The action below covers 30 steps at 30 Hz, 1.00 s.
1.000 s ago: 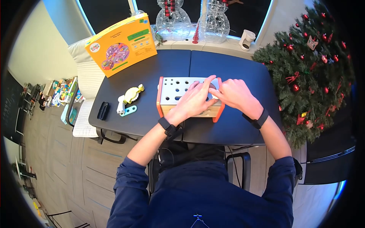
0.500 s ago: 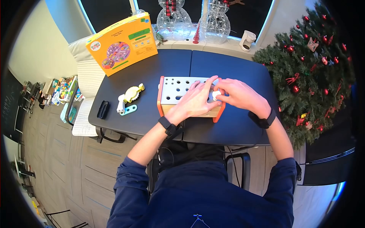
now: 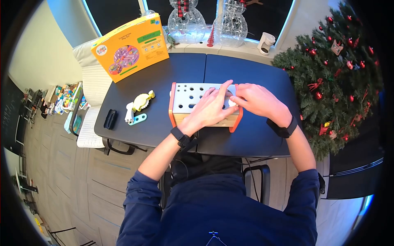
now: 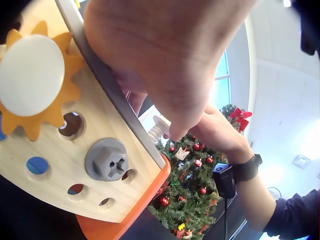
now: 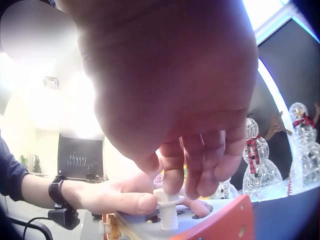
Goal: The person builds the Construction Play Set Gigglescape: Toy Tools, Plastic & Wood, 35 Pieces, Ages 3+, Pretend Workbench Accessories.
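A toy workbench (image 3: 179, 98) with a grey holed top and orange ends stands in front of the person. At the right end of its top, the right hand (image 3: 262, 102) pinches the head of a white screw (image 3: 232, 102). Ribbed and upright, the screw (image 5: 169, 219) shows its thread above the top in the right wrist view. The left hand (image 3: 208, 110) rests across the top with fingers spread, its thumb beside the screw. On the wooden side, the left wrist view shows an orange gear (image 4: 71, 65) and a grey bolt (image 4: 111, 162).
Left of the workbench lie a yellow and white toy piece (image 3: 141, 102), a teal strip (image 3: 140, 118) and a black case (image 3: 110, 119). An orange-yellow box (image 3: 131, 47) stands at the table's back left. A decorated tree (image 3: 328, 82) is on the right.
The right hand has turned from a more curled pose, and its fingertips have shifted about the screw head. The left hand has stayed on the workbench top.
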Each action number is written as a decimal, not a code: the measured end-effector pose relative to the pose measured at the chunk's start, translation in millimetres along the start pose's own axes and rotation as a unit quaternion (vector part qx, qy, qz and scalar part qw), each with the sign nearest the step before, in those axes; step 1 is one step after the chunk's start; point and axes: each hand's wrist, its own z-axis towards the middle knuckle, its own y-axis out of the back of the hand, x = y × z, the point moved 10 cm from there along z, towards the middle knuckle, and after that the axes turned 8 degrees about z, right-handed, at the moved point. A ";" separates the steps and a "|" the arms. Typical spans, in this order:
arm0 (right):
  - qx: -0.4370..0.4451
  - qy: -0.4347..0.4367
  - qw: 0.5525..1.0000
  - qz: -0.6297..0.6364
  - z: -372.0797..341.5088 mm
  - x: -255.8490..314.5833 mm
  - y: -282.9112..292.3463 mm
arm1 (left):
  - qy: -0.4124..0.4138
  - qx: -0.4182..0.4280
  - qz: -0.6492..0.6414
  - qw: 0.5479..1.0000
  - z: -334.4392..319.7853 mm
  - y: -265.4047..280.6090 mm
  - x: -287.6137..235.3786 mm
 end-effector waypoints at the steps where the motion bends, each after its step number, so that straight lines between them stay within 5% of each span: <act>1: -0.002 0.015 1.000 0.021 -0.8 1.7 1.9 | -0.001 0.004 -0.005 1.000 -0.2 -0.4 -0.5; 7: 0.021 -0.011 0.998 0.055 -5.0 2.4 3.9 | 0.002 0.028 -0.018 0.999 -2.1 -0.2 -1.6; 10: -0.001 0.081 0.994 0.069 -7.5 15.1 5.0 | 0.007 0.038 -0.030 0.999 -2.8 -1.4 2.7; 25: 0.108 -0.086 0.983 -0.120 5.4 -7.0 -20.7 | -0.009 0.017 -0.040 0.999 0.3 -3.2 4.2; 28: 0.001 0.014 1.000 -0.024 -2.1 2.5 -7.9 | -0.017 0.022 -0.044 0.999 1.3 -4.4 9.4; 30: 0.037 0.001 0.999 -0.016 -1.6 -4.1 -14.8 | -0.011 0.034 -0.052 0.998 1.5 -2.5 8.6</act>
